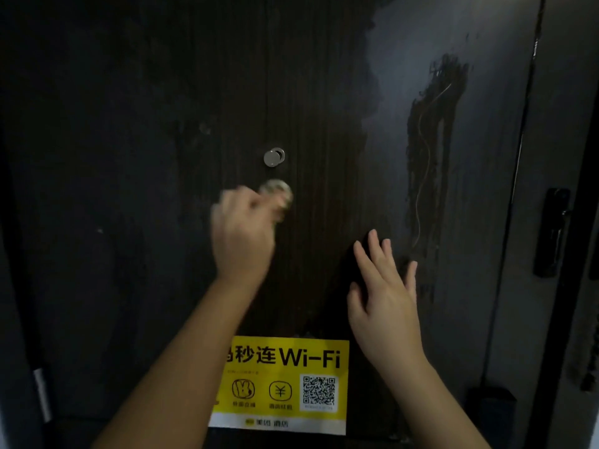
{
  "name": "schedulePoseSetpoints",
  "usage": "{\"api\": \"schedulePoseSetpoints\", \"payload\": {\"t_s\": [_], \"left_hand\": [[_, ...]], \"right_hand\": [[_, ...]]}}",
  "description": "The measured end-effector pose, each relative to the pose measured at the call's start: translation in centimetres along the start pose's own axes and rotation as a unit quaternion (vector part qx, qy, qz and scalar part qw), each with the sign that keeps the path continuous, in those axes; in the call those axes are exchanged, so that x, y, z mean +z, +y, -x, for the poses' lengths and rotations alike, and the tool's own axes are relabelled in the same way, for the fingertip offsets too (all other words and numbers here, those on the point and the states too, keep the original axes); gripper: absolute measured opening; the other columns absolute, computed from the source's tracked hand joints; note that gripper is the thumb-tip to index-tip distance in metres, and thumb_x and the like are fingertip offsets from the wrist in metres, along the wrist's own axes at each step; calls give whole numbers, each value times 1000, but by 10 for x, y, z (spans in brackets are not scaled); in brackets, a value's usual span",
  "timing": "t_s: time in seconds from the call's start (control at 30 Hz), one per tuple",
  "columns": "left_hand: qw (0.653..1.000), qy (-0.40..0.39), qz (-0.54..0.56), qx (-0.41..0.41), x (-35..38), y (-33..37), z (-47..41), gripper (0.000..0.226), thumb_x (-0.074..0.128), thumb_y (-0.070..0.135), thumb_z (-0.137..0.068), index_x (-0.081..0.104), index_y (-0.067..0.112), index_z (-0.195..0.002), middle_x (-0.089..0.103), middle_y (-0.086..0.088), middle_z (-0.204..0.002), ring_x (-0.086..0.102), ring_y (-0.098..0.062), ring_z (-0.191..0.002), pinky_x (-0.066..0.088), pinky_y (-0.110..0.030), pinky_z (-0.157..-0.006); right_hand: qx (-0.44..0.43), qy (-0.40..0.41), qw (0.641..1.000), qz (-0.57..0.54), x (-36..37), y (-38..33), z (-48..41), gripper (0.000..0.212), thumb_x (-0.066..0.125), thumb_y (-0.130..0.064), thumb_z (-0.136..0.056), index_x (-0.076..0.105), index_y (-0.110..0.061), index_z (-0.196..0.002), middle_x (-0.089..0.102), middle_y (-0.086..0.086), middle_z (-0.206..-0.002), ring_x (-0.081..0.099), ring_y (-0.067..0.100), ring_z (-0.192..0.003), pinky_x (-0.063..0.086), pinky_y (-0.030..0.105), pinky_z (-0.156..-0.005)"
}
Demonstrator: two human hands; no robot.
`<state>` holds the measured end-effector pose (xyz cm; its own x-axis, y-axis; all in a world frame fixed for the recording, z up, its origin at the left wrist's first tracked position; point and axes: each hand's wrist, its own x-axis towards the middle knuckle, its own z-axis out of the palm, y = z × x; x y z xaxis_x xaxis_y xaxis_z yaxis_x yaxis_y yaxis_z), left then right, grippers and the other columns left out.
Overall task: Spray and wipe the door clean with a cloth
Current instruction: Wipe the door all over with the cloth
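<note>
your hands: two, left hand (243, 231), right hand (382, 296)
door (129, 157): one
yellow sticker (282, 384): one, 6 o'clock
discs: two, upper disc (274, 156), lower disc (278, 189)
lock plate (552, 231): one, 3 o'clock

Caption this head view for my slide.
Left hand at a round fitting below the peephole; right hand open by the dark door.

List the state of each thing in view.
Door: streaky, dark smear on its right part.
Sticker: stuck flat on the door, left edge behind the left arm.
Left hand: curled round a small round thing, blurred.
Right hand: open, fingers spread.
</note>
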<state>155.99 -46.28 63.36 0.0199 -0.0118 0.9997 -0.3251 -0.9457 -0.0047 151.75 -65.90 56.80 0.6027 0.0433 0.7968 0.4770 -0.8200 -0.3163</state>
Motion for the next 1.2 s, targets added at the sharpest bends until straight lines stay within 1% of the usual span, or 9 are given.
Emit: {"api": "schedulePoseSetpoints", "payload": {"t_s": [0.1, 0.23, 0.4, 0.53, 0.6, 0.73, 0.87, 1.03, 1.2], "left_hand": [[993, 23, -12, -113, -3, -1, 11, 21, 60, 11, -87, 70, 11, -106, 58, -9, -90, 50, -26, -84, 45, -39, -72], [996, -62, -42, 43, -5, -2, 61, 25, 63, 7, -87, 69, 11, -111, 61, -11, -91, 50, -26, -83, 44, -36, -64], [980, 29, -63, -185, -22, -46, 5, 36, 58, 6, -90, 60, 15, -125, 54, -13, -105, 49, -29, -93, 41, -31, -73], [997, -59, -57, 11, -7, -7, 79, 37, 51, 5, -88, 63, 10, -122, 63, -14, -103, 48, -27, -90, 44, -37, -69], [994, -75, -64, 51, -8, -26, 75, 40, 59, -2, -83, 63, 9, -122, 63, -15, -102, 48, -28, -89, 44, -38, -67], [992, -8, -30, -125, -9, -25, 56, 43, 58, 2, -83, 61, 11, -125, 61, -13, -104, 52, -28, -89, 46, -35, -71], [990, -105, -10, 92, -1, 14, 106, 42, 61, 1, -81, 63, 15, -121, 65, -7, -99, 47, -20, -86, 37, -32, -73], [998, -46, -21, -30, 2, 3, 77, 34, 51, 10, -89, 65, 18, -119, 60, -5, -96, 46, -20, -84, 37, -35, -71], [960, -174, 14, 220, 4, 32, 140, 23, 61, 17, -84, 66, 21, -107, 64, 3, -99, 45, -16, -81, 32, -35, -73]], "right_hand": [[-1, 2, 1000, 24, 5, -1, 0, 64, 52, -18, -91, 27, -21, -150, 8, -6, -160, -1, 11, -147, -6, 48, -118], [1, -19, 998, 52, 3, -2, -1, 65, 51, -21, -92, 24, -21, -151, 2, -6, -159, -6, 11, -147, -8, 49, -117], [11, -30, 998, 61, 2, -5, -2, 66, 50, -23, -92, 22, -21, -152, -2, -7, -159, -11, 11, -146, -8, 51, -116], [15, -34, 997, 61, 1, -9, -4, 66, 50, -21, -92, 22, -20, -152, -2, -5, -160, -13, 10, -144, -9, 51, -115], [18, -36, 997, 62, 2, -10, -3, 67, 50, -21, -92, 20, -20, -152, -3, -6, -160, -14, 10, -144, -9, 51, -116], [24, -26, 998, 58, 5, -11, 3, 69, 50, -21, -92, 18, -22, -153, -2, -8, -160, -11, 10, -146, -10, 50, -116], [23, -28, 998, 42, 7, -14, 12, 69, 52, -18, -91, 20, -23, -152, 1, -10, -160, -8, 9, -146, -11, 47, -116], [39, -42, 997, 41, 10, -7, 18, 69, 52, -17, -91, 20, -24, -151, 0, -12, -159, -8, 9, -147, -10, 49, -117], [49, -28, 998, 1, 12, -6, 23, 66, 51, -10, -92, 24, -26, -150, 6, -13, -159, -2, 5, -147, -4, 45, -120]]}}
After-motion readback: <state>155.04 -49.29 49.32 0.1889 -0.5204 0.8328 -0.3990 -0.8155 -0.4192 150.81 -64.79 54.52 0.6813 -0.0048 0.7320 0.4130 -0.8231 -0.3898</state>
